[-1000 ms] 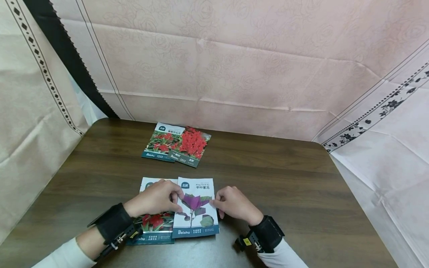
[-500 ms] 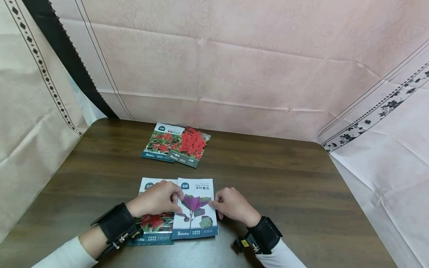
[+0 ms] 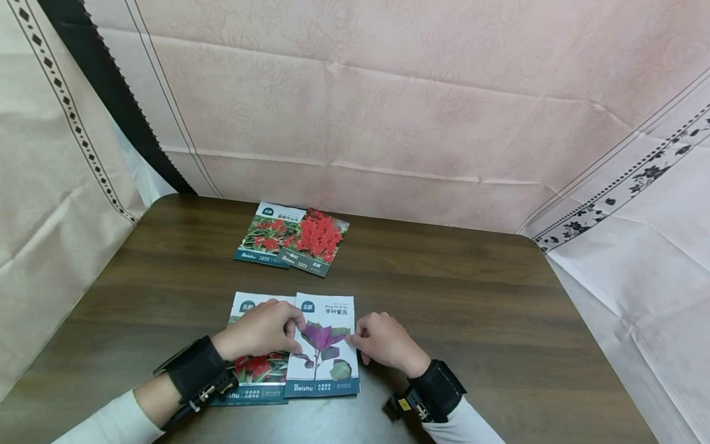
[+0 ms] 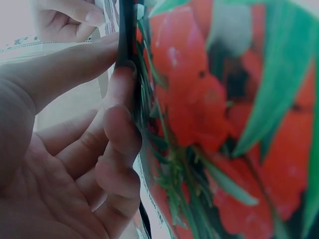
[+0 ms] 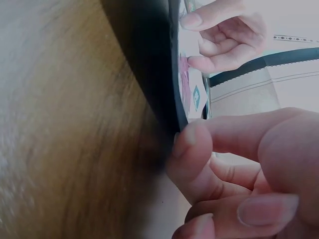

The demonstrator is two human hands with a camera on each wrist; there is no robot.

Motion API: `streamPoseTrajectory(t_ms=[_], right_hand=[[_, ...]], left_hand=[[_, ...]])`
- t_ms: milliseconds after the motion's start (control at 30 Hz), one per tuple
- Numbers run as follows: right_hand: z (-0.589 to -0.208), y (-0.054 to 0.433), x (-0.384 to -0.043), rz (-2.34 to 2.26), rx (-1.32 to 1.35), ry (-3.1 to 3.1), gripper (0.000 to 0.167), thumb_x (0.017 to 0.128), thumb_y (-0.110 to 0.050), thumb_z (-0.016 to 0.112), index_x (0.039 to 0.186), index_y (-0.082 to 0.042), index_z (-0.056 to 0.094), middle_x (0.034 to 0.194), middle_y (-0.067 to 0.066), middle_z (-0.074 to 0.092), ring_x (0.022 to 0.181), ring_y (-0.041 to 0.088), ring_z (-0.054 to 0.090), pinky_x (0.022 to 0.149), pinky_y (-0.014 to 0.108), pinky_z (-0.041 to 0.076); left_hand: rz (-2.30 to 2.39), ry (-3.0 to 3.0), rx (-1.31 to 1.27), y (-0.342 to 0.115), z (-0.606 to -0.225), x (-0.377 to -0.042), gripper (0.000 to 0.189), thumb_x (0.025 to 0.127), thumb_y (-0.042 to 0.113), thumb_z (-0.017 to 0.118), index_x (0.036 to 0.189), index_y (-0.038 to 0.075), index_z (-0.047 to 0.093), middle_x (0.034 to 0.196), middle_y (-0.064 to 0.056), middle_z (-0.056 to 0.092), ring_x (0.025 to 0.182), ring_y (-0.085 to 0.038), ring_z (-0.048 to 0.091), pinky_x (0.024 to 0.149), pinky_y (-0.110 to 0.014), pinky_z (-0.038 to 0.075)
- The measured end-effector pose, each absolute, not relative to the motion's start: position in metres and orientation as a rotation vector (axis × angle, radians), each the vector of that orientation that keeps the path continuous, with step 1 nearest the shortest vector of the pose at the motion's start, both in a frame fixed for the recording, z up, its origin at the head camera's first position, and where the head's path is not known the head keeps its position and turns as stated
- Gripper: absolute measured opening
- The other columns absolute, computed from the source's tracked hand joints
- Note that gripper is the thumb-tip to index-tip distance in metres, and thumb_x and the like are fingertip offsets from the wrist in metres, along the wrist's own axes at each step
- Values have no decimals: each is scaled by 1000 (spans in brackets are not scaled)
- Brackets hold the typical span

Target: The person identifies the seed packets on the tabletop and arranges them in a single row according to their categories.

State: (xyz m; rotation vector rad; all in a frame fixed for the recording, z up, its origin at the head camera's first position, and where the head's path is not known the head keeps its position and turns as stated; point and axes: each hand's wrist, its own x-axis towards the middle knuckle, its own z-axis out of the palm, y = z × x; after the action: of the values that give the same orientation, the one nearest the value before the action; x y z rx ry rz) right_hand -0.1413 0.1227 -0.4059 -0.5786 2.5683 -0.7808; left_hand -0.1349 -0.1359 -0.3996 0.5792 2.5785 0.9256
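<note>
A white seed packet (image 3: 322, 382) with a purple-leaved plant on it lies partly over a seed packet (image 3: 255, 393) with red flowers. My left hand (image 3: 257, 330) reaches across the red-flowered packet and holds the white packet's left edge with thumb and index fingertip. At the opposite edge, my right hand (image 3: 391, 339) pinches the white packet between thumb and finger. In the right wrist view its fingertips (image 5: 192, 139) meet at the packet's dark, edge-on side. The left hand and forearm cover the middle of the red-flowered packet, whose blooms (image 4: 194, 89) fill the left wrist view.
Farther back on the wooden table (image 3: 471, 296) lie two overlapping packets: a red-flowered one (image 3: 266, 237) and one full of red blossoms (image 3: 318, 237), tilted. A pale patterned cloth (image 3: 388, 111) hangs behind the table, with more cloth on both sides.
The white packet's lower right corner has sunk and shifted slightly left, and the right hand has come left a little with it. The left hand has hardly moved.
</note>
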Motion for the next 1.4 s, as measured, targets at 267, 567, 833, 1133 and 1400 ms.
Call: streamPoseTrajectory(t_ms=[267,567,833,1133,1400], right_hand=[[-408,121,-140,-791,-559,2560,28,93,-27,64,67,-15,65,50,-5,54,47,13,52,51,23,36],[-406,121,-139,-764,-558,2584,30,93,-29,64,66,-15,64,48,-5,52,45,13,51,51,23,36],[-407,122,-138,-755,-516,2589,32,92,-32,65,65,-15,63,48,-4,50,44,14,49,46,23,32],[-408,122,-138,-773,-534,2593,31,92,-31,65,65,-16,62,48,-4,50,44,13,49,47,23,33],[-405,123,-139,-770,-524,2600,31,94,-33,63,68,-15,64,49,-4,49,46,13,51,49,23,36]], left_hand=[[867,2604,539,-133,-398,-134,26,74,25,83,94,14,71,57,5,53,53,-11,49,54,-25,34],[852,2619,503,-130,-397,-132,28,74,26,84,96,15,71,56,3,53,52,-13,49,53,-26,33],[835,2629,490,-129,-397,-130,28,74,26,84,96,15,71,57,2,51,53,-13,47,54,-26,33],[787,2658,512,-129,-397,-130,28,75,28,83,97,15,71,56,4,49,52,-12,46,53,-25,31],[743,2675,523,-128,-396,-129,31,77,35,81,99,15,72,55,3,49,52,-13,47,52,-26,31]])
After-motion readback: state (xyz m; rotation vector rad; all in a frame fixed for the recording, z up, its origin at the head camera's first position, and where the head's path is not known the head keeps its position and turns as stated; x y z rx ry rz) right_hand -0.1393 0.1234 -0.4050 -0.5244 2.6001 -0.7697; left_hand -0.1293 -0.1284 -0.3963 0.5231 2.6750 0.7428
